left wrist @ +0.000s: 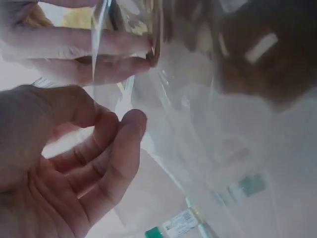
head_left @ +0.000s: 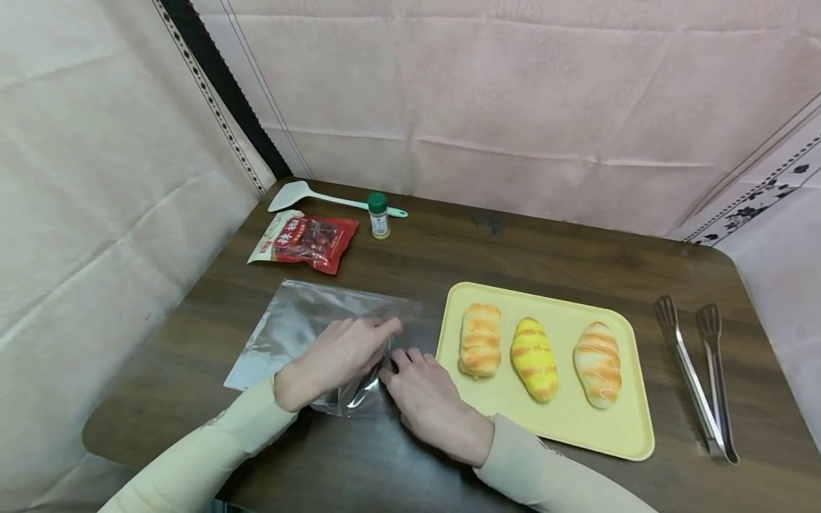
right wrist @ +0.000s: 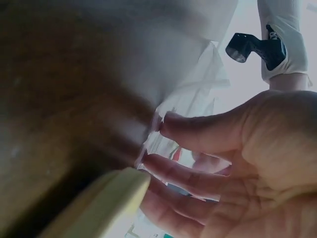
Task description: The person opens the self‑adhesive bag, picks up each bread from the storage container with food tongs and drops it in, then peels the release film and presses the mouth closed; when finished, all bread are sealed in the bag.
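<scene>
A clear plastic bag (head_left: 288, 313) lies flat on the table at centre left, its near right corner lifted and creased between the two hands. My left hand (head_left: 336, 356) reaches over it; in the left wrist view the thumb and fingertips (left wrist: 132, 121) pinch the bag's edge. My right hand (head_left: 436, 406) is beside the bag's right edge, close to the tray. The right wrist view shows its thumb and fingers (right wrist: 173, 171) spread apart, their tips touching the film's edge. A yellow tray (head_left: 545, 427) with three bread rolls is just right of that hand.
Metal tongs (head_left: 695, 385) lie at the far right. Behind the bag are a red food packet (head_left: 314, 239), a white spatula (head_left: 291, 194) and a green-capped bottle (head_left: 378, 217). A draped cloth (head_left: 500, 107) stands behind the table (head_left: 545, 246).
</scene>
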A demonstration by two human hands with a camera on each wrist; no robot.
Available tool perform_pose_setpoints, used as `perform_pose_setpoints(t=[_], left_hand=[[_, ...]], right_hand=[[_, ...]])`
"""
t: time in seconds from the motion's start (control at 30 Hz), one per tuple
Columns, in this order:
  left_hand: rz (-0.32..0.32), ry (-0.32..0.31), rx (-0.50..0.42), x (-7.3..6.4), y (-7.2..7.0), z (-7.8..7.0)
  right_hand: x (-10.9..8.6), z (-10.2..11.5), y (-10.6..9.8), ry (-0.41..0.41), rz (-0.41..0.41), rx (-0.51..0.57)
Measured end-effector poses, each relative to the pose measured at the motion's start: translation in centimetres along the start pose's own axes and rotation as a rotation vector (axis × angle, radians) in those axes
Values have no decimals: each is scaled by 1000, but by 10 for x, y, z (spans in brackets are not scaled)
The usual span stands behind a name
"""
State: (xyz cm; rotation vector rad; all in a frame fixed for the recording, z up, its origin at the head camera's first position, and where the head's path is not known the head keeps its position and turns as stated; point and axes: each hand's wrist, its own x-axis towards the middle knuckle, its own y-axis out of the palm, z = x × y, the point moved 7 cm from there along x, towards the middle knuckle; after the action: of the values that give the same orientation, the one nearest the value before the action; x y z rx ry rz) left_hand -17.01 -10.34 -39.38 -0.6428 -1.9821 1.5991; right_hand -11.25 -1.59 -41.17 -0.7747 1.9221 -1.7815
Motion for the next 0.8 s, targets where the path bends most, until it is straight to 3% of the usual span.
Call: perform_pose_setpoints(t=[0.1,0.2,0.4,0.67,0.8], left_hand=[[15,75,105,1,-1,-6],[-24,94,184,-2,-4,-9],[-129,-16,231,-9,-10,-8],[-99,-118,127,-20,-14,-16],[-146,-192,122,-27,-20,-14]], right_hand=[[-1,-1,2,5,-1,-26],[-1,1,4,7,-12,-47],[-2,7,6,10,-18,-42],[-4,8,9,37,18,-11],[-3,7,9,38,20,-17]])
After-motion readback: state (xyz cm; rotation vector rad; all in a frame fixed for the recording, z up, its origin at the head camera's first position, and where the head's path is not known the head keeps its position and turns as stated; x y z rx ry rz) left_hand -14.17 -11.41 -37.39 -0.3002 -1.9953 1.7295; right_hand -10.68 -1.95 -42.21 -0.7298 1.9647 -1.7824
